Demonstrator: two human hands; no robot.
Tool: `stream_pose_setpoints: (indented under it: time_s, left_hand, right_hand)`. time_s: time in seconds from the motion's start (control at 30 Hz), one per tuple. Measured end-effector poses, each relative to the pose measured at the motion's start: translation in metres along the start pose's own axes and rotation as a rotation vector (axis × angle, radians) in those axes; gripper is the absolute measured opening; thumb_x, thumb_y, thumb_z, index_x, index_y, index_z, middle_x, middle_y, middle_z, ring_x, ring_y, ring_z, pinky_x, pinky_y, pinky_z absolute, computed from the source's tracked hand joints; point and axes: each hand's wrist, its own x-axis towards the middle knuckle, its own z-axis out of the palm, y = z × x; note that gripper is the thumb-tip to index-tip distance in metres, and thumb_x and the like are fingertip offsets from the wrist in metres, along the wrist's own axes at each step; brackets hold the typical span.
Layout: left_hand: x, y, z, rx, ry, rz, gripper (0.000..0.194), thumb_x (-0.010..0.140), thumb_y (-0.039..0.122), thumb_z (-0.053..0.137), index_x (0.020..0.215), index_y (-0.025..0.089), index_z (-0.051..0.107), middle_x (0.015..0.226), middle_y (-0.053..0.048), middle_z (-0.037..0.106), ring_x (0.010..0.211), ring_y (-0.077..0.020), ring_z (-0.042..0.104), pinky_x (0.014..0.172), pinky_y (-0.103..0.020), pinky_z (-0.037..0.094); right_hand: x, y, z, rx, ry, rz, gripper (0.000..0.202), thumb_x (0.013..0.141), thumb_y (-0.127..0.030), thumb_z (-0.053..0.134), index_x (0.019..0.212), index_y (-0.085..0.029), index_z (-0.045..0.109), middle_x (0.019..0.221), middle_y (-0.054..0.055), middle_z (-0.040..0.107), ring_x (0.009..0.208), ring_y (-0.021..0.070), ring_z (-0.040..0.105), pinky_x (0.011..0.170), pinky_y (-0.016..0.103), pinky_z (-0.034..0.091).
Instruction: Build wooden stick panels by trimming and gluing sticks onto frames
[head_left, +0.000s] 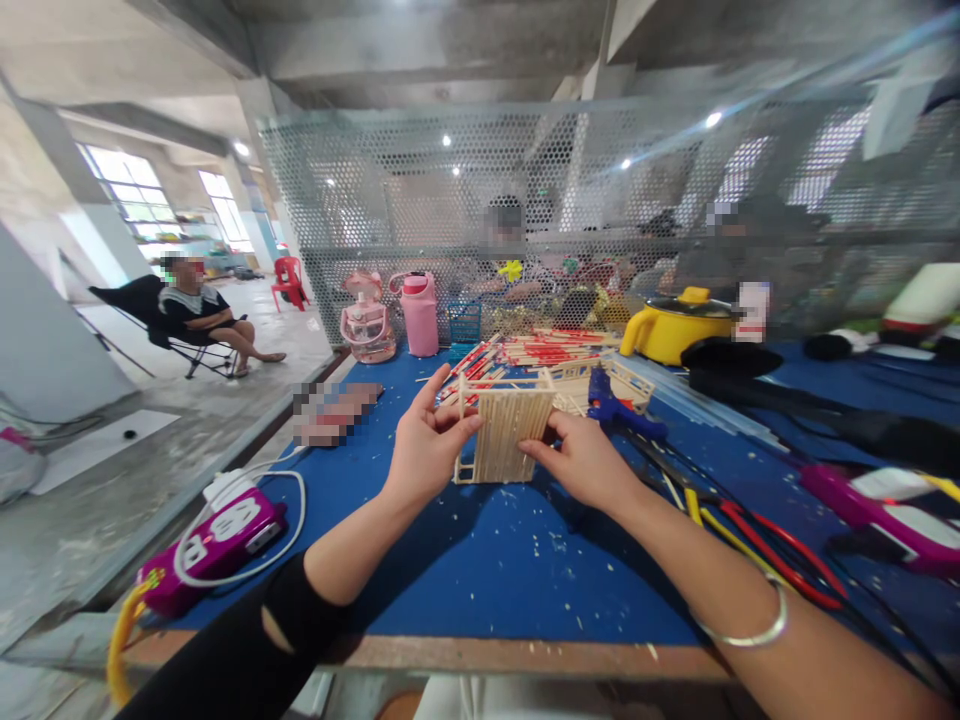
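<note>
A small frame built of thin wooden sticks (506,437) stands upright at the middle of the blue work surface, with a slatted panel facing me. My left hand (429,440) grips its left side, thumb on the panel's edge and index finger stretched upward. From the right, my right hand (581,455) holds the other edge, thumb on the slats and the other fingers hidden behind. Just beyond it lies another stick-built piece (637,385), partly covered by a blue glue gun (611,400). Red-tipped wooden sticks (551,347) are heaped behind the frame.
Purple power strips sit at left (236,540) and right (877,510). Red-handled pliers (787,550) lie beside my right forearm. A pink bottle (418,312), a clear pink jug (367,325) and a yellow pot (675,328) stand before a perforated metal screen (420,190). A person (199,310) sits far left.
</note>
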Motion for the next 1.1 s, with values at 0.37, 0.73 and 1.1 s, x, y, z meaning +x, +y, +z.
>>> stream_pose_setpoints:
  time_s: [0.37, 0.73, 1.1]
  left_hand:
    - [0.0004, -0.0008, 0.0010, 0.022, 0.012, 0.011, 0.075, 0.068, 0.019, 0.072, 0.135, 0.014, 0.040, 0.063, 0.006, 0.065, 0.067, -0.0093, 0.062, 0.073, -0.024, 0.049]
    - [-0.0028, -0.0046, 0.0043, 0.009, 0.016, 0.046, 0.080, 0.068, 0.016, 0.071, 0.139, 0.018, 0.035, 0.066, 0.006, 0.065, 0.072, -0.0094, 0.062, 0.075, -0.023, 0.049]
    - [-0.0011, -0.0019, 0.0051, 0.009, 0.004, 0.023, 0.078, 0.066, 0.015, 0.071, 0.137, 0.016, 0.039, 0.058, 0.008, 0.060, 0.066, -0.0092, 0.060, 0.069, -0.022, 0.049]
  right_hand:
    - [-0.0007, 0.0011, 0.0013, -0.009, 0.010, -0.003, 0.014, 0.078, -0.025, 0.060, 0.087, -0.016, 0.066, 0.083, 0.007, 0.070, 0.073, 0.0202, 0.062, 0.064, 0.030, 0.045]
    - [-0.0013, -0.0003, 0.0003, 0.032, 0.017, 0.009, 0.016, 0.077, -0.026, 0.062, 0.089, -0.017, 0.068, 0.085, 0.006, 0.072, 0.074, 0.0204, 0.064, 0.065, 0.030, 0.046]
    - [-0.0013, -0.0008, 0.0016, -0.011, 0.017, -0.004, 0.015, 0.077, -0.023, 0.061, 0.090, -0.017, 0.066, 0.086, 0.007, 0.072, 0.077, 0.0211, 0.065, 0.066, 0.029, 0.046]
